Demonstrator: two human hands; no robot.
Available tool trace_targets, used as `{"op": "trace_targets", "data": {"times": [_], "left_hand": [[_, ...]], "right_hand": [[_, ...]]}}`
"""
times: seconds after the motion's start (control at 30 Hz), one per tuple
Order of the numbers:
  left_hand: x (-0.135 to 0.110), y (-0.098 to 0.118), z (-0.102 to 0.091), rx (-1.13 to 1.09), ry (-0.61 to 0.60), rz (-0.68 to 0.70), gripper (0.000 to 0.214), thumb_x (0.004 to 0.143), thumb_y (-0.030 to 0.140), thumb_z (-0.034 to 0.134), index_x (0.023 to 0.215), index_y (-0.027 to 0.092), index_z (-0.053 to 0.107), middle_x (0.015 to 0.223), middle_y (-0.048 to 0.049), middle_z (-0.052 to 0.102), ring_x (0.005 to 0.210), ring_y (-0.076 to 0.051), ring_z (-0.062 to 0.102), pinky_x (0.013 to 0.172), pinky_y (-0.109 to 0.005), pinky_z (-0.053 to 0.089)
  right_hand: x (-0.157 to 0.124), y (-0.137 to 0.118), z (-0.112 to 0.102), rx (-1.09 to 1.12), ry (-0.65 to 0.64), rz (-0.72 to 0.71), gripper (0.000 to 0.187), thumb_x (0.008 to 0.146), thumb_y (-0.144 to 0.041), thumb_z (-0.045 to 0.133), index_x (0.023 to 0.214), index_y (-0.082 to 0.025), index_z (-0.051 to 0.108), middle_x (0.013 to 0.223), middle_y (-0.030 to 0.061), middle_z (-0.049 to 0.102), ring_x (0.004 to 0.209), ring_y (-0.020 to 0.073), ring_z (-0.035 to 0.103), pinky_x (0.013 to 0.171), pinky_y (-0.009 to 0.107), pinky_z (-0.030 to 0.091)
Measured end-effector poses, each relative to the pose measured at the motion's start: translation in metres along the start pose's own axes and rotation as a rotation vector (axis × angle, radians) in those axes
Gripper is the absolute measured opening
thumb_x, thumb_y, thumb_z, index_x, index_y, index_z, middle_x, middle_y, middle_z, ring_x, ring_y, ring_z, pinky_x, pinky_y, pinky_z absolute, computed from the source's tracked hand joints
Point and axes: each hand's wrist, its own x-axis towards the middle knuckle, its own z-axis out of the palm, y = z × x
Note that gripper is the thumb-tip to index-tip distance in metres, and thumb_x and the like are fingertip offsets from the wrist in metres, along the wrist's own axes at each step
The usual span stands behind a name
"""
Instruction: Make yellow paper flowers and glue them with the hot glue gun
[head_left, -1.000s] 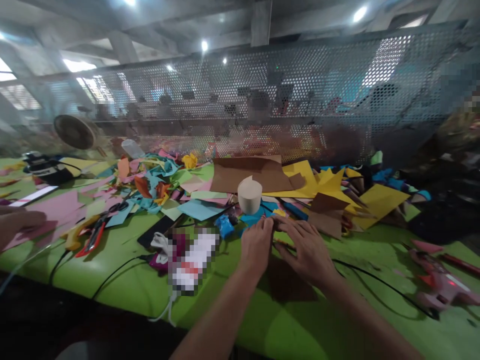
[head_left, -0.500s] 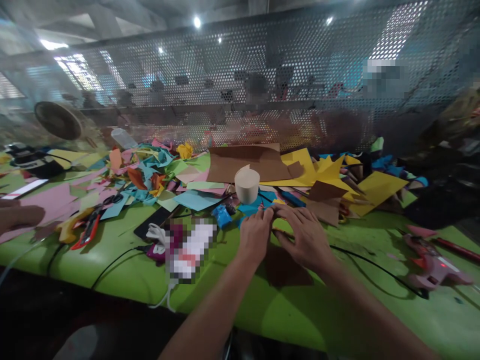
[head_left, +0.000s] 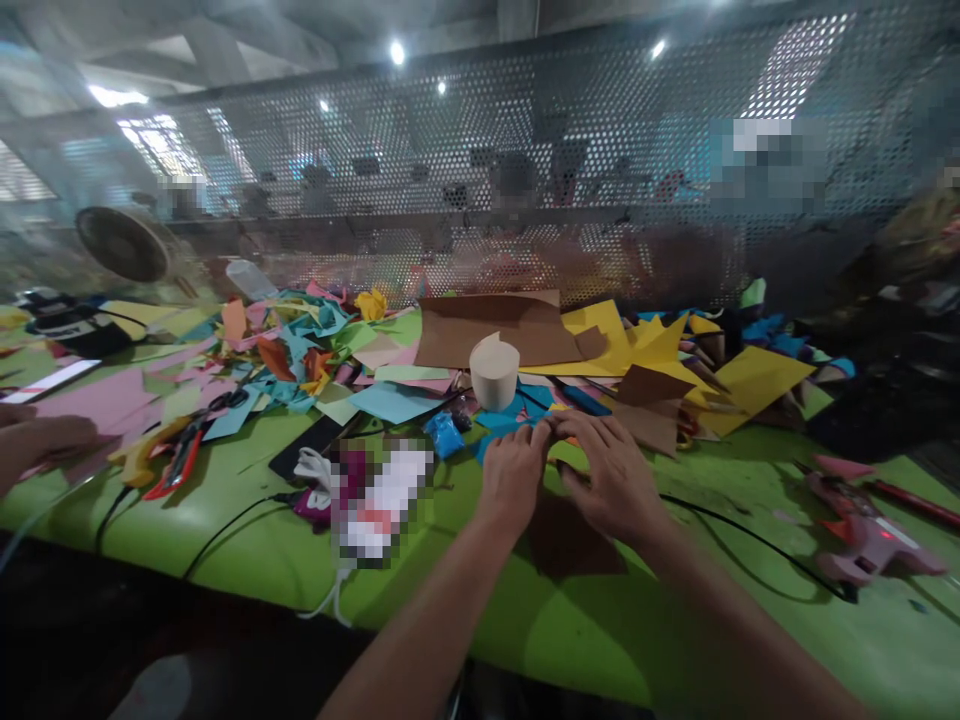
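Both my hands lie close together on a brown sheet of paper [head_left: 570, 545] on the green table [head_left: 247, 500]. My left hand [head_left: 514, 475] has its fingers curled, pressing or pinching the paper's far edge. My right hand [head_left: 611, 470] rests on the paper with fingers spread and bent, its fingertips meeting those of the left. A cream paper cylinder [head_left: 493, 372] stands just behind my hands. Blue paper scraps [head_left: 517, 415] lie between it and my fingers.
Coloured paper scraps [head_left: 300, 350], brown sheets [head_left: 487, 330] and yellow sheets [head_left: 652, 350] cover the table's far side. A pink glue gun [head_left: 862, 535] lies at the right with a black cable [head_left: 720, 520]. Red-handled scissors [head_left: 176, 465] and another person's hand [head_left: 34, 440] are at the left. A perforated metal screen [head_left: 525, 170] stands behind.
My hands have stayed on the brown paper, with only slight finger shifts. The view has tilted down a little since the earliest frame.
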Motion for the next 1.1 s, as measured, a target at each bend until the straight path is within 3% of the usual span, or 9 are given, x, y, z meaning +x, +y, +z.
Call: {"op": "trace_targets", "data": {"times": [0.13, 0.33, 0.5, 0.7, 1.1], "left_hand": [[0.0002, -0.0003, 0.0008, -0.013, -0.006, -0.003, 0.017, 0.101, 0.024, 0.048, 0.117, 0.023, 0.049, 0.100, -0.0029, 0.069, 0.088, -0.020, 0.069, 0.071, -0.032, 0.047], [-0.0002, -0.0002, 0.0010, -0.019, 0.016, -0.008, 0.016, 0.100, 0.022, 0.048, 0.117, 0.023, 0.049, 0.100, -0.0028, 0.069, 0.088, -0.020, 0.069, 0.073, -0.031, 0.046], [0.0011, -0.0033, 0.0049, -0.094, 0.020, -0.026, 0.012, 0.102, 0.026, 0.046, 0.112, 0.022, 0.049, 0.095, -0.0036, 0.070, 0.085, -0.018, 0.069, 0.069, -0.028, 0.045], [0.0014, -0.0052, 0.0022, -0.114, 0.036, -0.046, 0.008, 0.100, 0.020, 0.048, 0.108, 0.021, 0.050, 0.093, -0.0032, 0.071, 0.085, -0.019, 0.069, 0.067, -0.028, 0.044], [0.0010, -0.0035, 0.0015, -0.142, 0.088, -0.060, 0.009, 0.102, 0.026, 0.044, 0.104, 0.021, 0.051, 0.085, -0.0029, 0.071, 0.082, -0.019, 0.070, 0.064, -0.028, 0.043]], "right_hand": [[0.0007, 0.0034, -0.0001, 0.033, 0.062, -0.027, 0.025, 0.081, -0.014, 0.057, 0.105, -0.023, 0.053, 0.134, 0.0108, 0.062, 0.115, 0.0321, 0.057, 0.093, 0.048, 0.044], [0.0003, 0.0029, 0.0005, -0.020, -0.011, -0.007, 0.033, 0.078, -0.012, 0.061, 0.108, -0.023, 0.053, 0.130, 0.0078, 0.065, 0.108, 0.0321, 0.058, 0.089, 0.046, 0.045], [0.0007, 0.0026, -0.0020, 0.000, 0.073, -0.047, 0.022, 0.085, -0.016, 0.058, 0.105, -0.023, 0.052, 0.133, 0.0107, 0.063, 0.110, 0.0317, 0.058, 0.090, 0.046, 0.044], [-0.0002, 0.0006, -0.0006, -0.013, 0.000, -0.061, 0.026, 0.083, -0.013, 0.059, 0.106, -0.024, 0.053, 0.130, 0.0070, 0.066, 0.103, 0.0304, 0.059, 0.085, 0.044, 0.044], [-0.0003, 0.0042, 0.0012, 0.022, 0.063, -0.068, 0.024, 0.086, -0.018, 0.059, 0.108, -0.023, 0.052, 0.131, 0.0109, 0.065, 0.114, 0.0319, 0.059, 0.091, 0.046, 0.044]]}}
